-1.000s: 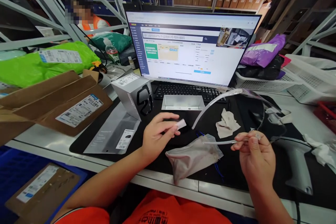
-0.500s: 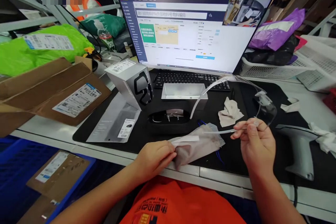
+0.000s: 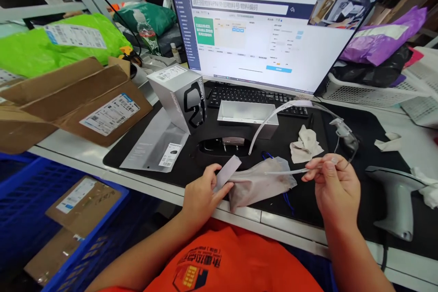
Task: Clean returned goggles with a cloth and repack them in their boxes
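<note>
My left hand point(image 3: 201, 194) is closed with a pale flat strip point(image 3: 228, 172) between thumb and fingers. Beneath the strip's end and beside my thumb lies a greyish, thin drawstring pouch point(image 3: 258, 185) with a blue cord. In my right hand point(image 3: 337, 187), thumb and fingers pinch one thin temple of a pair of clear glasses point(image 3: 265, 123). The glasses' other temple arches over the mat toward the screen, and their lens part hangs to the right. Behind the pouch sits an open black glasses case point(image 3: 224, 146) with a small packet inside.
A grey-white box point(image 3: 176, 96), an open tray box point(image 3: 248, 114) and a crumpled cloth point(image 3: 305, 143) stand or lie on the black mat. To the right is a handheld scanner point(image 3: 393, 200). The monitor point(image 3: 249, 41) and keyboard point(image 3: 219, 96) are behind; an open carton point(image 3: 99, 105) stands left.
My left hand has turned and raised the pale strip, which lay flat along the pouch before. The right hand keeps its hold on the glasses. The view has shifted slightly.
</note>
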Available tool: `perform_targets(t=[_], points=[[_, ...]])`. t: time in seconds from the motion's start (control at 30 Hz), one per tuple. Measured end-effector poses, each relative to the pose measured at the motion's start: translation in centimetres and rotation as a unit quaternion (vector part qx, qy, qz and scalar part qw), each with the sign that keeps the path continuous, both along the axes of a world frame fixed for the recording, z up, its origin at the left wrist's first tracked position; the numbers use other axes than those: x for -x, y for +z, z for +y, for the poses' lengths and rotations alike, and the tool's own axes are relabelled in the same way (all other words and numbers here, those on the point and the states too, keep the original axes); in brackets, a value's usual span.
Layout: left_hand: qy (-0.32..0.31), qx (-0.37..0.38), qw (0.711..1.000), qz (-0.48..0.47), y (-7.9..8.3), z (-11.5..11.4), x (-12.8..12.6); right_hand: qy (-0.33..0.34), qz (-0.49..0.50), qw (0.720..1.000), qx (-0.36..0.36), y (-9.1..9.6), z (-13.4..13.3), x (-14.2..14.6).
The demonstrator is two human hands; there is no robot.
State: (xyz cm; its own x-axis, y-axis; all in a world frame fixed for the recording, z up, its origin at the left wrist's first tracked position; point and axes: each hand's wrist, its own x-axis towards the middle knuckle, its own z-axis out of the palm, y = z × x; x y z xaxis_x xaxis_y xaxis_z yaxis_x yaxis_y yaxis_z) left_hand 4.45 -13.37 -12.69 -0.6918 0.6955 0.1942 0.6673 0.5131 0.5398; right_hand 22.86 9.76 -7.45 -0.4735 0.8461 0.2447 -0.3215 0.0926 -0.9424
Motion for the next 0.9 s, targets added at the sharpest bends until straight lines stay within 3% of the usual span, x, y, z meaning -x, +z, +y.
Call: perform_targets(t=[0.2,0.37,0.5,0.7,0.9], points=[[-0.030,-0.044,0.995,0.087,0.4,-0.8,-0.3,0.016,-0.014,1.000,0.000,-0.1,-0.5,-0.1],[-0.014,-0.187,0.976,0.113,1.4,-1.3,0.1,0.038,0.007,0.999,0.011,0.1,-1.0,-0.2],[-0.056,-0.259,0.963,0.047,1.5,-1.2,-0.1,0.056,0.018,0.998,0.025,0.2,-1.4,-0.2],[-0.084,-0.288,0.954,-0.017,1.4,-0.5,-0.8,0.073,0.023,0.997,0.028,0.2,-1.5,-0.1],[-0.084,-0.297,0.945,-0.109,3.0,0.5,-1.1,0.107,0.013,0.994,0.026,0.1,-2.0,-0.2]])
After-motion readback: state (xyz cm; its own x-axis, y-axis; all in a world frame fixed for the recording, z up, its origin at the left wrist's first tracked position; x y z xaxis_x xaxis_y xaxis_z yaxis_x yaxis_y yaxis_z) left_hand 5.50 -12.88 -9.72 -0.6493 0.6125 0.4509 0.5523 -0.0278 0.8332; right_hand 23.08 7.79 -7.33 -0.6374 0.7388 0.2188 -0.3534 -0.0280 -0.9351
